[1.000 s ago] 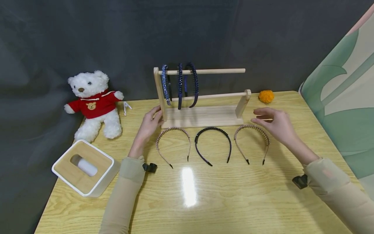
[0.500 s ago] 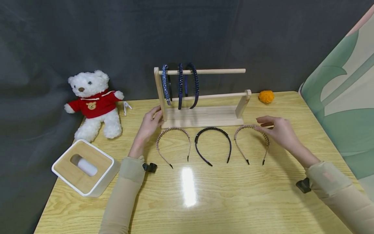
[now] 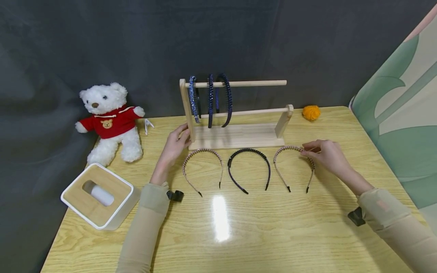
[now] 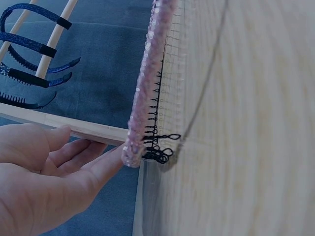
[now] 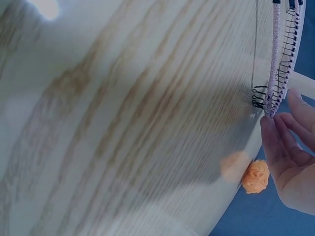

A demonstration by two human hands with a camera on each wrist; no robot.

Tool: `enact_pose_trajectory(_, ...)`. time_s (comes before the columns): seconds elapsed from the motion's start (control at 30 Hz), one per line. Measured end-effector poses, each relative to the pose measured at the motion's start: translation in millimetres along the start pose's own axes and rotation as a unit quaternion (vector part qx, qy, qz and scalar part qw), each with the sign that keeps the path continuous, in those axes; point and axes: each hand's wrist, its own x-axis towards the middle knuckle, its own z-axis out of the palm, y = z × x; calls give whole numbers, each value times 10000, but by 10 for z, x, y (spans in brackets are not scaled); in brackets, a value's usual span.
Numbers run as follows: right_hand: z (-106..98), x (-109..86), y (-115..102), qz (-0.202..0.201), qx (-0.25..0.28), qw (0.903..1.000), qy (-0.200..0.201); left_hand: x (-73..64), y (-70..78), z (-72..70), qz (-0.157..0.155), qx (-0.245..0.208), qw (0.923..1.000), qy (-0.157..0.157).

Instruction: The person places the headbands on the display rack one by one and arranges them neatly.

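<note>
My left hand (image 3: 174, 146) holds the left upright of a wooden headband stand (image 3: 239, 136); in the left wrist view its thumb lies along the wood with the fingers behind. On the stand's upper rod hang a glittery blue headband (image 3: 193, 98) and two dark beaded ones. Three toothed headbands lie on the table before it: a pink one (image 3: 202, 150), a black one (image 3: 247, 150) and a second pink one (image 3: 289, 148) at right. My right hand (image 3: 324, 153) pinches that right pink headband at its upper right curve, thumb and fingertips on either side.
At left sits a white teddy bear (image 3: 109, 125) in a red sweater, with a small white clip (image 3: 148, 125) beside it. A wood-topped tissue box (image 3: 99, 195) stands in front. An orange yarn ball (image 3: 311, 112) lies behind the right hand.
My right hand has moved slightly right and down, and its thumb and fingers have closed on the right pink headband, which has shifted a little. The left hand has stayed on the stand.
</note>
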Motion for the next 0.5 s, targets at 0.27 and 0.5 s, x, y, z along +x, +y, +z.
enact_pose_trajectory(0.27,13,-8,36,-13,-9,9999,-123,0,-10,-11,48,21,10000,-39)
enact_pose_trajectory(0.5,29,2,60,-50,-64,9999,-130,13,-30,-22,40,37,10000,-10)
